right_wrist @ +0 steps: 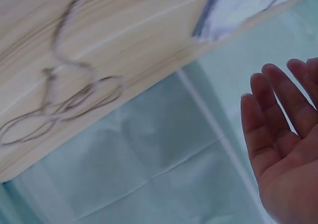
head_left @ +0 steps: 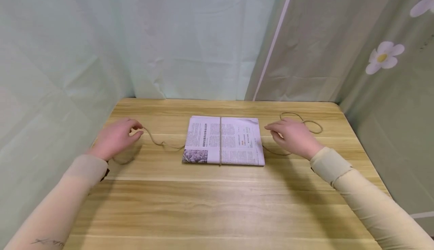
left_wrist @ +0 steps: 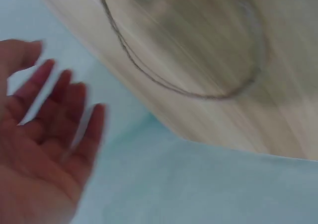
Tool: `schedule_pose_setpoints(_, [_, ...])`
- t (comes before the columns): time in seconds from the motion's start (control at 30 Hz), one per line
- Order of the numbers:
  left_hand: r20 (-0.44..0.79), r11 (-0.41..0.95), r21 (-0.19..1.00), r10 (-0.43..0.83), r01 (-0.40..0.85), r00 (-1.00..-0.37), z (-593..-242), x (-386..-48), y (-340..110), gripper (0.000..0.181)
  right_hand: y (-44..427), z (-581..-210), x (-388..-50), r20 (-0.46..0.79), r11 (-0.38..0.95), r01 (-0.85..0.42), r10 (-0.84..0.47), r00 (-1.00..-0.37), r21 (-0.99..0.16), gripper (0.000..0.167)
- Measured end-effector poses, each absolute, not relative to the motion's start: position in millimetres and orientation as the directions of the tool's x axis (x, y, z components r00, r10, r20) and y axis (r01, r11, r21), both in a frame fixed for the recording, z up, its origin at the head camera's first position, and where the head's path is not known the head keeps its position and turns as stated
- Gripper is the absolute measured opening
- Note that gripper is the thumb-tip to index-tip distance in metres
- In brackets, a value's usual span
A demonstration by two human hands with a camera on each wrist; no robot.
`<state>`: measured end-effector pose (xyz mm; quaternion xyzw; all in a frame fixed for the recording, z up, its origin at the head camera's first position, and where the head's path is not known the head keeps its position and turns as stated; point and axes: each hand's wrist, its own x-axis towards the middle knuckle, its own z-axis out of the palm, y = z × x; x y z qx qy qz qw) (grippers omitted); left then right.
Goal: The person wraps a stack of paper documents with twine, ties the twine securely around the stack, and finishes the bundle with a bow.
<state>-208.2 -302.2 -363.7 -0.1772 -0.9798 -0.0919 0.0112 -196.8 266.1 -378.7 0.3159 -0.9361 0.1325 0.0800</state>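
A folded newspaper bundle (head_left: 203, 138) lies flat on the table, with twine (head_left: 220, 140) running across its middle from back to front. Twine also extends from both its sides. My left hand (head_left: 116, 137), fingers loosely bent, is above the left length; in the left wrist view that hand (left_wrist: 49, 139) holds nothing and the twine (left_wrist: 144, 70) curves apart from it. To the bundle's right is my right hand (head_left: 295, 137), over the right length. The right wrist view shows this hand (right_wrist: 288, 144) with spread, empty fingers, and looped twine (right_wrist: 64, 110) on the table.
The wooden table (head_left: 217, 208) reaches back to a pale hanging curtain (head_left: 203, 42). More curtain stands at the left and right sides, with white flowers (head_left: 383, 57) on the right one. A loop of twine (head_left: 313, 126) lies behind my right hand.
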Motion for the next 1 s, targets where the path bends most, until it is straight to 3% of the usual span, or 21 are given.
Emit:
schedule_pose_setpoints(0.13, [-0.064, 0.949, 0.222, 0.245, 0.226, -0.967, -365.0, -203.8, -322.7, 0.041, 245.2, -376.4, -197.0, 0.265, 0.722, -0.661, -0.608, -0.748, -0.207, 0.028])
schedule_pose_setpoints(0.27, [-0.102, 0.964, 0.233, 0.152, 0.125, -0.983, -372.6, -196.9, -339.9, 0.046, 215.7, -380.0, -200.7, 0.289, 0.664, -0.721, -0.663, -0.691, -0.2, 0.027])
schedule_pose_setpoints(0.53, [-0.245, 0.978, 0.196, -0.029, -0.078, -0.969, -372.1, -179.1, -356.4, 0.031, 149.4, -389.3, -198.4, 0.193, 0.572, -0.805, -0.782, -0.593, -0.156, 0.03])
schedule_pose_setpoints(0.7, [-0.3, 0.979, 0.171, -0.053, -0.108, -0.953, -373.9, -173.8, -364.4, 0.035, 118.8, -396.0, -193.8, 0.14, 0.531, -0.833, -0.823, -0.55, -0.153, 0.031])
schedule_pose_setpoints(1.0, [-0.279, 0.98, 0.169, -0.052, -0.103, -0.959, -384.8, -186.5, -376.4, 0.034, 83.7, -400.6, -193.6, 0.127, 0.512, -0.847, -0.839, -0.529, -0.145, 0.031])
